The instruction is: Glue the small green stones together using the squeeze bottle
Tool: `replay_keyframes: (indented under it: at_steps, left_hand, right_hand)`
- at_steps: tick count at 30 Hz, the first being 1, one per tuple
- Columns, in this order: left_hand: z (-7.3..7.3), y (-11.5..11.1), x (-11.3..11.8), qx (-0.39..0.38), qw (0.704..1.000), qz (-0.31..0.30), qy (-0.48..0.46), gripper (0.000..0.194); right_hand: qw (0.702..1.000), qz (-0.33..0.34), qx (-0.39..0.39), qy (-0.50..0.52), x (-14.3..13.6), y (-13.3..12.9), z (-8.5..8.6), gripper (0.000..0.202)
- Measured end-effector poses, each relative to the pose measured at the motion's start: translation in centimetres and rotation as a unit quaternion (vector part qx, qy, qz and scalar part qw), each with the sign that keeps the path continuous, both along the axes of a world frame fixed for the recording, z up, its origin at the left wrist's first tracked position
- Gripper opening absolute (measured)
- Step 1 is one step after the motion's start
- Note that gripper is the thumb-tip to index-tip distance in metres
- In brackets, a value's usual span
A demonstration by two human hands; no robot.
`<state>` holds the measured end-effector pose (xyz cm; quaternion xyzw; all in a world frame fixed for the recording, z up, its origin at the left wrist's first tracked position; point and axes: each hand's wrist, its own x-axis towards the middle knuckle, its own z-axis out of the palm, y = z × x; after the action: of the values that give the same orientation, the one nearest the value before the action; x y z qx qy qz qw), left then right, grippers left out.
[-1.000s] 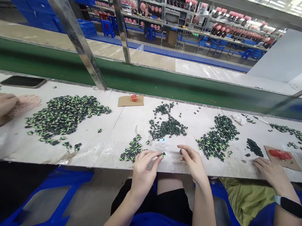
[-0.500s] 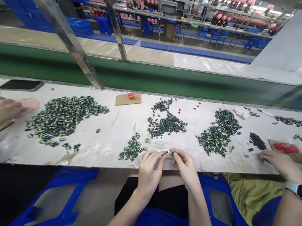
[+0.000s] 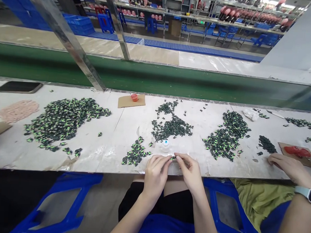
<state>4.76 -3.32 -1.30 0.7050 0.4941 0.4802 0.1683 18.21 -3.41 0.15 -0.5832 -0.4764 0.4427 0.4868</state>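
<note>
Just above the table's front edge, my left hand (image 3: 156, 168) pinches a small black-and-green piece (image 3: 172, 158) between thumb and fingertips. My right hand (image 3: 190, 168) is closed at the other side of it, its fingertips meeting the piece; whether they hold a separate dark part is hidden. Right behind my hands stands a small white bottle (image 3: 165, 145) with a blue tip. A little heap of black-and-green pieces (image 3: 135, 153) lies left of my left hand. Farther back is a scattered pile of small dark parts (image 3: 173, 128).
Larger piles of black-and-green pieces lie to the left (image 3: 63, 122) and right (image 3: 223, 142). A red cup (image 3: 134, 97) sits on cardboard at the back. At right, a co-worker's hand (image 3: 285, 166) rests by red material (image 3: 297, 151). A green belt (image 3: 157, 78) runs behind the table.
My hands have come together, so the two small parts that were apart now meet. The co-worker's hand at far left has left the view; another hand appears at far right.
</note>
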Motion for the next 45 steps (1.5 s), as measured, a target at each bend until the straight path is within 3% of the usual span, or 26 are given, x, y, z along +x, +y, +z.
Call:
replay_keyframes:
  at_steps: [9,20,27,37,45]
  left_hand:
    - [0.5,0.7,-0.9,-0.023,0.996,-0.058,-0.062,0.018]
    - [2.7,0.7,-1.6,-0.076,0.983,-0.115,-0.123,0.021]
    - [3.7,0.2,-1.9,-0.145,0.972,-0.114,-0.145,0.015]
    - [4.0,-0.4,-1.8,-0.22,0.954,-0.103,-0.175,0.011]
    - [4.5,-0.8,-1.5,-0.213,0.956,-0.111,-0.167,0.011]
  right_hand:
    - [0.999,0.044,0.003,-0.018,0.0,-0.2,0.3,0.025]
    - [0.994,0.044,-0.004,0.095,0.2,-1.0,0.6,0.033]
    - [0.994,0.037,0.083,0.056,-0.3,-1.6,0.5,0.023]
    - [0.987,0.045,0.157,-0.014,-0.2,-2.0,0.2,0.014]
    - [0.979,0.054,0.175,-0.093,0.4,-2.6,1.1,0.032]
